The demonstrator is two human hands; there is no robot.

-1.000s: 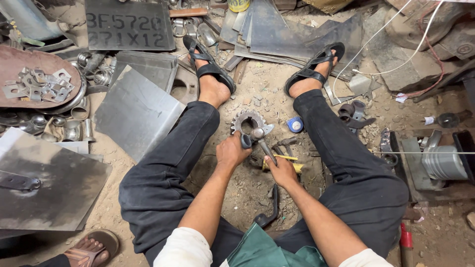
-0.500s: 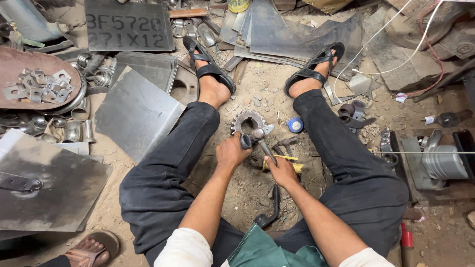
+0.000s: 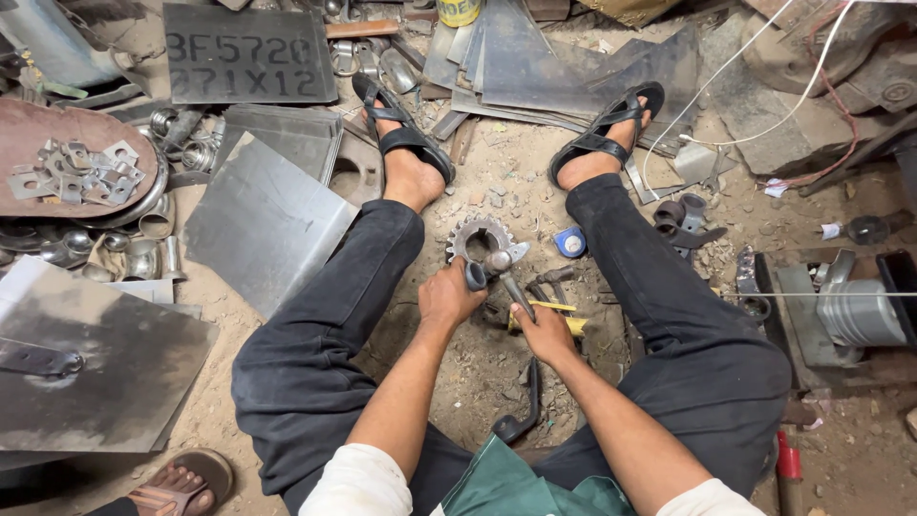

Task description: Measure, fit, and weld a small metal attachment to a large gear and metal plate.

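Observation:
I sit on the dirt floor with my legs spread. My left hand grips a small round metal piece held against a toothed gear that lies on the ground between my knees. My right hand holds a hammer by its handle, the metal head resting near the small piece. A yellow-handled tool lies under my right hand, partly hidden.
Sheet-metal plates and a large grey sheet lie to the left. A round tray holds several metal brackets. A blue tape measure lies by my right leg. Another person's sandalled foot shows bottom left. A machine part sits right.

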